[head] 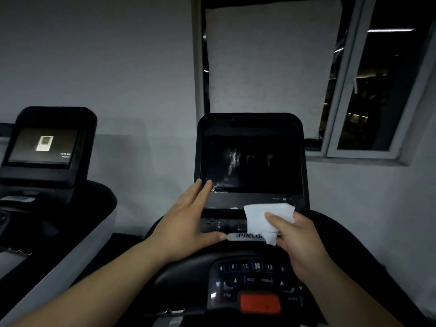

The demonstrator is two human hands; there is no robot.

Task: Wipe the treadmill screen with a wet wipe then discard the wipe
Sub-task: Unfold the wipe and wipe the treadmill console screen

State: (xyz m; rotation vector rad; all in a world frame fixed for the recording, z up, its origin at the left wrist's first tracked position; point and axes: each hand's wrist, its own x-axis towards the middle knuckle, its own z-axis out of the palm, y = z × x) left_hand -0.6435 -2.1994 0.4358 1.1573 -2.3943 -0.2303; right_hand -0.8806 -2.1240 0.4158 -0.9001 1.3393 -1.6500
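The treadmill screen (pixel 251 161) is dark, upright in its black housing straight ahead, with pale smears near its middle. My left hand (pixel 188 218) lies flat with fingers spread at the screen's lower left corner, fingertips touching the bezel and thumb on the ledge below. My right hand (pixel 299 241) holds a white wet wipe (pixel 264 220) pinched between thumb and fingers. The wipe hangs just below the screen's lower right edge, in front of the console ledge, apart from the glass.
Below my hands is the control panel (pixel 257 277) with number keys and a red stop button (pixel 260 303). A second treadmill with a lit screen (pixel 42 147) stands to the left. A window (pixel 368 90) sits in the wall at the right.
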